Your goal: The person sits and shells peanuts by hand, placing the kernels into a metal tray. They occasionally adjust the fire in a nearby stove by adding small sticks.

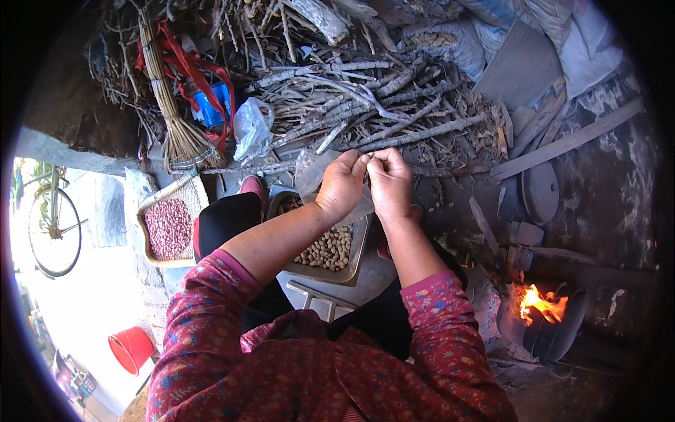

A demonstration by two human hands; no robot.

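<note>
My left hand [340, 180] and my right hand [390, 182] meet in front of me, thumbs and fingertips pinched together. Between them is a small peanut pod [371, 156], mostly covered by the fingers. Below my forearms sits a rectangular metal pan [363, 240] holding unshelled peanuts [331, 250]. A greyish, see-through plastic sheet or bag [312, 178] lies behind and under the hands, partly hidden by them. To the left, a woven scoop-shaped basket [200, 196] contains shelled, red-skinned peanuts [167, 228].
Fire [543, 304] burns in a stove opening at right. Beyond my hands lie piled sticks [358, 105], a straw broom [169, 105] and a clear plastic bag [253, 129]. A low wooden stool [321, 299] is between my legs. A red bucket [131, 349] stands lower left.
</note>
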